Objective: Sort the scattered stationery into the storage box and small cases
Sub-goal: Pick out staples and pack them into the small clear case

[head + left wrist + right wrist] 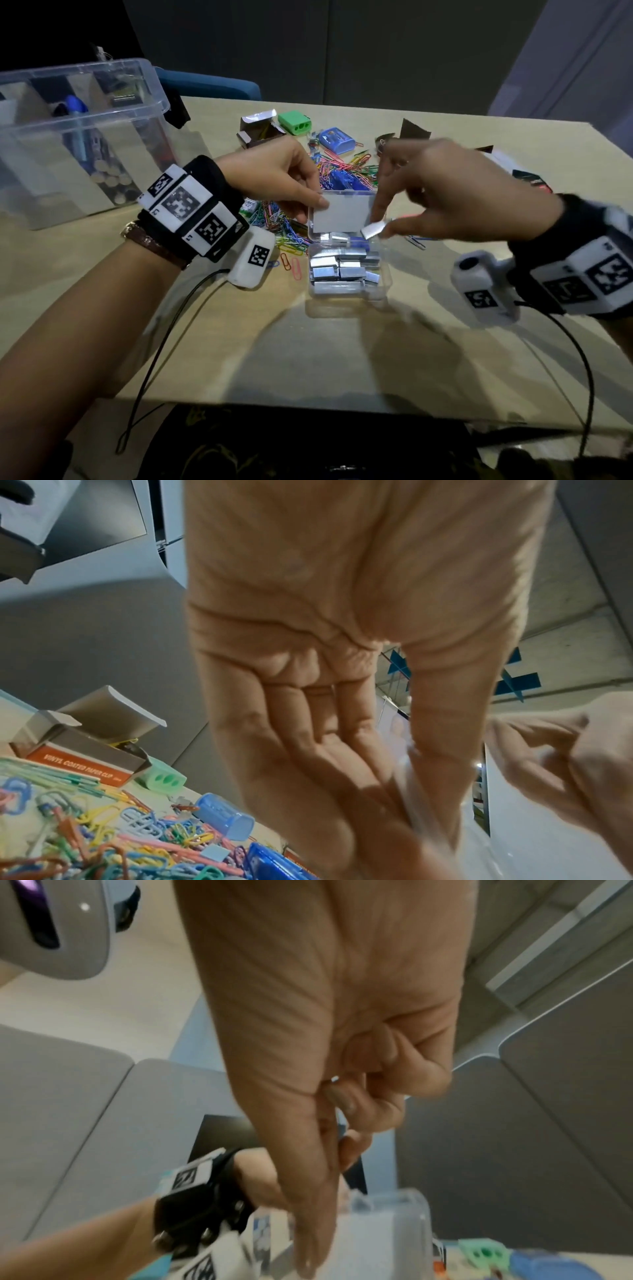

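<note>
behind my small case (346, 274) on the surface (342, 342): paper clips (291, 219) crowd the space.
left hand (274, 174) pinches the raised lid (342, 210); right hand (455, 192) pinches a staple strip (373, 229) over it. green sharpener (295, 123), blue case (335, 139) beyond; storage box (78, 144) far left.

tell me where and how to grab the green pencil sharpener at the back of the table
Pinch the green pencil sharpener across its two long flat sides, coming straight down from above. It lies flat as a low block, its holes facing the person, with bare table beside it; only the opened paper clip box crowds its left.
</note>
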